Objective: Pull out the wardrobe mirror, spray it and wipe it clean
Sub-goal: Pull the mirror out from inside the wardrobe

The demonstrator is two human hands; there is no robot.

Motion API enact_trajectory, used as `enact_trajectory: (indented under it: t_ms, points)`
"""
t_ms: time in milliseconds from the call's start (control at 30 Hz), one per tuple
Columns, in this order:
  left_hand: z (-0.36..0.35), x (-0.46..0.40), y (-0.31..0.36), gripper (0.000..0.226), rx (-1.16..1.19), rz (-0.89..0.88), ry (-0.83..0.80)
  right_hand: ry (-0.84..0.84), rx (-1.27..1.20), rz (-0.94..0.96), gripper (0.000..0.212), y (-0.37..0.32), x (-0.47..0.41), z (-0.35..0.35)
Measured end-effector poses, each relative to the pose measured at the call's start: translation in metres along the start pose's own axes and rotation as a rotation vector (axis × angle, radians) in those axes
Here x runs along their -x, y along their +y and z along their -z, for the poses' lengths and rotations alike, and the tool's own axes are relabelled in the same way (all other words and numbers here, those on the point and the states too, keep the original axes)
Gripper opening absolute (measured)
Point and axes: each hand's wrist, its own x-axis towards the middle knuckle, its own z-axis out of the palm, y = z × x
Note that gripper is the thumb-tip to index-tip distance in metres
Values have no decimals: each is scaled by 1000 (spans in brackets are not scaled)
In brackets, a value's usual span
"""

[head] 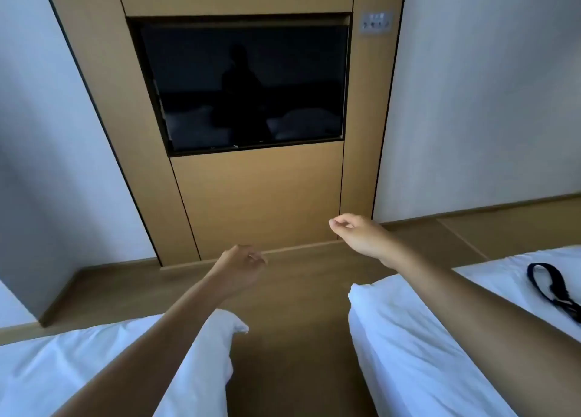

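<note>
Head view shows no mirror or wardrobe; both lie somewhere out of sight. Left hand and right hand hang loosely curled, holding nothing, reaching toward the panel ahead.

Both beds run out of the shot: the left bed is chopped by the bottom and left edges, the right bed by the bottom and right. The black strap near the right bed's far edge gets cut off at the right too. The switch plate markings are too blurry to read.
</note>
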Motion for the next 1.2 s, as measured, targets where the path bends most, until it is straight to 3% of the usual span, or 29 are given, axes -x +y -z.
enact_trajectory:
  t_ms: [267,500,733,1200]
  points:
    - [-28,-153,21,17,96,36,-5,5,-30,-63,44,25,-139,14]
    - [-53,-257,12,21,170,29,-83,11,-130,-175,38,58,-230,9]
    - [-75,-380,-9,10,229,25,-207,42,-252,-348,39,89,-328,1]
    - [-107,-630,16,50,226,-127,-514,416,-376,-559,31,139,-498,21]
